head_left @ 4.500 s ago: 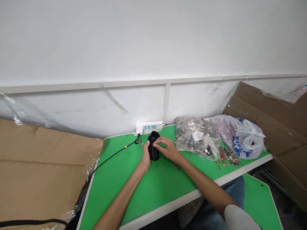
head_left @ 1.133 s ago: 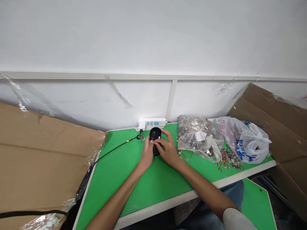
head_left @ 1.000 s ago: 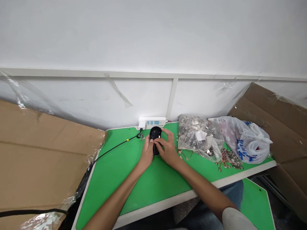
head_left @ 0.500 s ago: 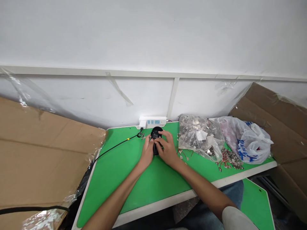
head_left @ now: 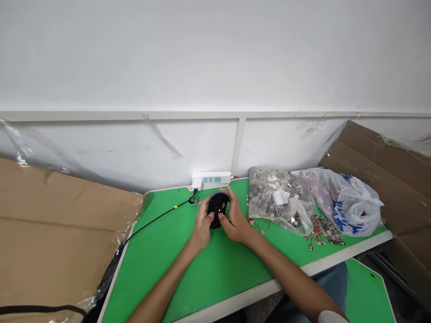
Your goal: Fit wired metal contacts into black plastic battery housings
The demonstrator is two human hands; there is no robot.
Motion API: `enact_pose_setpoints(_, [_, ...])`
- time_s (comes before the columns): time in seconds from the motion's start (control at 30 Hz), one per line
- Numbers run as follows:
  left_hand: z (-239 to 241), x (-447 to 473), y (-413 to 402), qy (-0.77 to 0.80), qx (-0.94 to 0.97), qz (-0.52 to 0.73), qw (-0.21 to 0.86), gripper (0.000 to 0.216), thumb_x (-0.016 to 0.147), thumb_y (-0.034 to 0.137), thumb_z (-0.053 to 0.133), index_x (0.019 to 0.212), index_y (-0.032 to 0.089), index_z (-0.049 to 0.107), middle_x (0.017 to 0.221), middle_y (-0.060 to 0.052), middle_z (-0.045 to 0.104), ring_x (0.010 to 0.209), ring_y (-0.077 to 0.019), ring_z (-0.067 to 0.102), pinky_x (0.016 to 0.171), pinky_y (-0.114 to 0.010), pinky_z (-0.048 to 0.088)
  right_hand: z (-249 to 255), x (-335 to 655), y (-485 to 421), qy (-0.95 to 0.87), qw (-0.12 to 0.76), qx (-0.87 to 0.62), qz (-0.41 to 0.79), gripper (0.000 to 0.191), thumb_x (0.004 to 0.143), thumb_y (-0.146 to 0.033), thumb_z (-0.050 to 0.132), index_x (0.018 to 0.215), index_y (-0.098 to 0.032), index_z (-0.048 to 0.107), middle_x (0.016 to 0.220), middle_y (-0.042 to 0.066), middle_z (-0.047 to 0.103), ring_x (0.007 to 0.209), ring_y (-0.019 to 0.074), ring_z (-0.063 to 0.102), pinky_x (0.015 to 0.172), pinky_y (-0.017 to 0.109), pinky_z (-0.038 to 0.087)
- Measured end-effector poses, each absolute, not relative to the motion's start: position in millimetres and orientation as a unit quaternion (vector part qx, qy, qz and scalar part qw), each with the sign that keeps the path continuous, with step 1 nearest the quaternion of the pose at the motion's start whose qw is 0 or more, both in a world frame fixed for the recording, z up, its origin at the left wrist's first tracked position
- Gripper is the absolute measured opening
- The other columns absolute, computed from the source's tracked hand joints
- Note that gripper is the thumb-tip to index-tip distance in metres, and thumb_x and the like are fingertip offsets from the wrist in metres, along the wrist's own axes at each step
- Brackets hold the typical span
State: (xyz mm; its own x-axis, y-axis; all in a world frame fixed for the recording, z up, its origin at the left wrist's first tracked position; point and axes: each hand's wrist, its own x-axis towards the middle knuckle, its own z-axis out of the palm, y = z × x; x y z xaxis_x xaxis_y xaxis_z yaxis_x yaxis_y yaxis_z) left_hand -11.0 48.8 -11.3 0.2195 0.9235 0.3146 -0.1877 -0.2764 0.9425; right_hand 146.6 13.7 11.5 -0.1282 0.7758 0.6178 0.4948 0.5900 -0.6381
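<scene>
A green-topped workbench (head_left: 151, 251) runs along a white wall in the lower middle of the frame, between cardboard sheets (head_left: 60, 224) at the left and a cardboard flap (head_left: 380, 179) at the right, with a white power strip (head_left: 211, 180) at its far edge. A clear plastic bag of metal parts (head_left: 269, 193) and a white plastic bag (head_left: 346, 211) with blue print lie right of centre, and a black cable (head_left: 158, 220) crosses the bench at the left. At the centre, the left hand (head_left: 202, 226) and right hand (head_left: 235, 223) grip a round black object (head_left: 218, 207) between them, their fingers (head_left: 229, 194) curled closed around its sides, with small metal parts (head_left: 197, 201) just beyond.
</scene>
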Motion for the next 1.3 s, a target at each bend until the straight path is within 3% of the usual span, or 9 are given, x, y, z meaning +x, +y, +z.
enact_pose_setpoints(0.1, [-14.3, -12.9, 47.8, 0.305, 0.644, 0.497, 0.496, 0.061, 0.097, 0.055, 0.061, 0.145, 0.018, 0.061, 0.138, -0.014, 0.067, 0.132, -0.0374, 0.059, 0.116, -0.050, 0.045, 8.5, 147.0, 13.1, -0.742, 0.499, -0.418, 0.159, 0.084, 0.100, -0.022, 0.047, 0.167, -0.015, -0.002, 0.164, 0.022, 0.040, 0.148, 0.0304, 0.048, 0.124, 0.056, 0.043])
enact_pose_setpoints(0.37, [-0.3, -19.2, 49.2, 0.298, 0.710, 0.443, 0.459, 0.055, 0.101, 0.056, 0.052, 0.136, 0.017, 0.068, 0.118, -0.013, 0.074, 0.109, -0.0347, 0.067, 0.099, -0.046, 0.053, 4.5, 152.1, 17.2, -0.772, 0.495, -0.390, 0.086, 0.087, 0.091, -0.020, 0.054, 0.165, -0.017, 0.007, 0.162, 0.022, 0.041, 0.145, 0.0336, 0.050, 0.121, 0.061, 0.044])
enact_pose_setpoints(0.7, [-7.4, -26.0, 50.3, 0.263, 0.760, 0.407, 0.433, 0.057, 0.106, 0.053, 0.044, 0.149, 0.018, 0.054, 0.130, -0.015, 0.068, 0.109, -0.0315, 0.064, 0.104, -0.045, 0.049, 2.8, 153.4, 18.0, -0.771, 0.510, -0.372, 0.086, 0.083, 0.090, -0.022, 0.055, 0.161, -0.020, 0.012, 0.156, 0.020, 0.048, 0.137, 0.0321, 0.055, 0.118, 0.059, 0.046])
enact_pose_setpoints(0.9, [-3.9, -29.8, 50.3, 0.288, 0.751, 0.388, 0.449, 0.055, 0.102, 0.056, 0.054, 0.142, 0.018, 0.061, 0.114, -0.013, 0.071, 0.094, -0.0296, 0.065, 0.098, -0.045, 0.052, -0.1, 148.5, 15.1, -0.758, 0.519, -0.380, 0.109, 0.079, 0.090, -0.022, 0.054, 0.158, -0.021, 0.014, 0.153, 0.020, 0.051, 0.137, 0.0312, 0.056, 0.117, 0.057, 0.049])
enact_pose_setpoints(1.07, [-0.8, -27.9, 44.5, 0.277, 0.752, 0.400, 0.445, 0.054, 0.103, 0.054, 0.053, 0.144, 0.019, 0.059, 0.126, -0.014, 0.068, 0.108, -0.0324, 0.064, 0.101, -0.044, 0.050, -7.1, 145.3, 12.3, -0.750, 0.512, -0.392, 0.144, 0.078, 0.093, -0.025, 0.050, 0.158, -0.018, 0.008, 0.149, 0.021, 0.052, 0.138, 0.0298, 0.057, 0.119, 0.056, 0.048])
enact_pose_setpoints(1.3, [-2.7, -22.1, 38.0, 0.287, 0.748, 0.401, 0.445, 0.054, 0.107, 0.053, 0.043, 0.146, 0.016, 0.053, 0.130, -0.016, 0.067, 0.106, -0.0300, 0.066, 0.099, -0.043, 0.051, -12.3, 148.1, 11.6, -0.750, 0.506, -0.391, 0.168, 0.077, 0.094, -0.027, 0.048, 0.161, -0.017, 0.010, 0.146, 0.020, 0.054, 0.135, 0.0297, 0.059, 0.120, 0.055, 0.048])
